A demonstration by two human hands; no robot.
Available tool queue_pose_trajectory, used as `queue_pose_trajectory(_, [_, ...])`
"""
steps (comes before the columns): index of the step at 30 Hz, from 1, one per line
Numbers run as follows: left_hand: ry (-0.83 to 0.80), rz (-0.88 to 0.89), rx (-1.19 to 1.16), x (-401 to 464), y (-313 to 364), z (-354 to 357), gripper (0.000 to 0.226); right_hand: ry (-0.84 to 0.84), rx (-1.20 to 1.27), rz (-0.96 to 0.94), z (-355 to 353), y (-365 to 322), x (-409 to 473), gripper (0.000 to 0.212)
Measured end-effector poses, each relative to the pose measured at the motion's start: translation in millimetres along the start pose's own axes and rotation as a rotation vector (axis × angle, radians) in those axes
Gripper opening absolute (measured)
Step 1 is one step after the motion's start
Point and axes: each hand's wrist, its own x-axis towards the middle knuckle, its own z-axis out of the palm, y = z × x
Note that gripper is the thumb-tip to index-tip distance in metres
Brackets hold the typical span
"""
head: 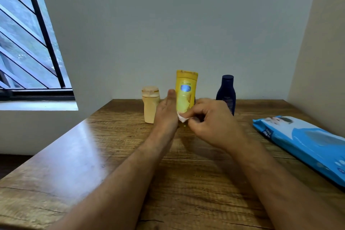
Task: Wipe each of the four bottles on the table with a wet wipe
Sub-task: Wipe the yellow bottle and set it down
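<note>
At the far edge of the wooden table (93, 155) we see three bottles upright: beige bottle (150, 107) on the left, yellow bottle (185, 91) in the middle, dark blue bottle (226, 92) on the right. Our left hand (166, 112) is against the yellow one w/ fingers prob. behind it; grip unclear. Our right hand (214, 119) pinches a white wipe (183, 117) at its base. Blue wipes pack (306, 142) lies to the right.

A barred window (28, 39) sits left, beside a pale wall (168, 24).

Right hand (211, 119) pinches wet wipe (182, 117) against yellow bottle (185, 92); left hand (166, 110) alongside.
</note>
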Motion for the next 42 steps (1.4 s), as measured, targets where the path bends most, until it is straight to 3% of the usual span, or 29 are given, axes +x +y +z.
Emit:
queue_pose_trajectory(2, [-0.03,0.03,-0.028,0.1,0.1,-2.1,0.059,0.05,-0.036,0.004,1.0,0.5,1.3,0.019])
queue_pose_trajectory(6, [-0.162,0.017,-0.066,-1.4,-4.7,-1.0,0.063,0.402,-0.033,0.084,-8.2,1.8,5.1,0.016])
queue_pose_trajectory(9, [-0.236,0.004,-0.087,-3.4,-4.8,1.2,0.066,0.516,-0.039,0.106,-14.4,6.7,6.3,0.017])
queue_pose_trajectory(11, [-0.212,0.018,-0.108,-3.0,-3.3,1.3,0.063,0.438,-0.002,0.077,-12.4,7.4,4.6,0.013])
queue_pose_trajectory(15, [-0.111,-0.011,-0.233,-0.4,3.5,-2.8,0.054,0.039,0.068,-0.01,-2.0,4.6,-0.2,0.012])
queue_pose_trajectory(17, [-0.085,-0.014,-0.25,1.1,3.7,-3.5,0.048,-0.028,0.035,-0.031,1.2,5.4,-0.4,0.015])
queue_pose_trajectory(23, [-0.129,0.008,-0.058,-1.3,1.3,1.9,0.038,0.46,-0.001,0.04,-10.9,6.7,6.1,0.017])
queue_pose_trajectory(25, [-0.164,-0.042,-0.008,-3.3,1.2,3.7,0.037,0.54,0.025,0.05,-13.6,7.5,6.5,0.018])
queue_pose_trajectory(27, [-0.152,-0.094,-0.019,-5.3,2.6,3.7,0.037,0.499,0.083,0.06,-12.1,6.7,4.9,0.016])
queue_pose_trajectory(32, [-0.082,-0.204,-0.262,-2.8,8.4,-3.5,0.044,0.036,0.312,0.067,-10.0,-6.0,-0.7,0.015])
queue_pose_trajectory(34, [-0.084,-0.185,-0.341,-0.9,8.2,-4.9,0.042,-0.016,0.303,0.034,-9.9,-8.9,-1.6,0.015])
queue_pose_trajectory(38, [-0.191,-0.152,-0.306,-5.0,8.0,-1.8,0.035,0.284,0.263,0.036,-10.1,-8.1,0.5,0.013])
queue_pose_trajectory(42, [-0.302,-0.197,-0.22,-12.3,8.6,2.0,0.052,0.516,0.248,0.062,-13.7,-6.8,4.4,0.014])
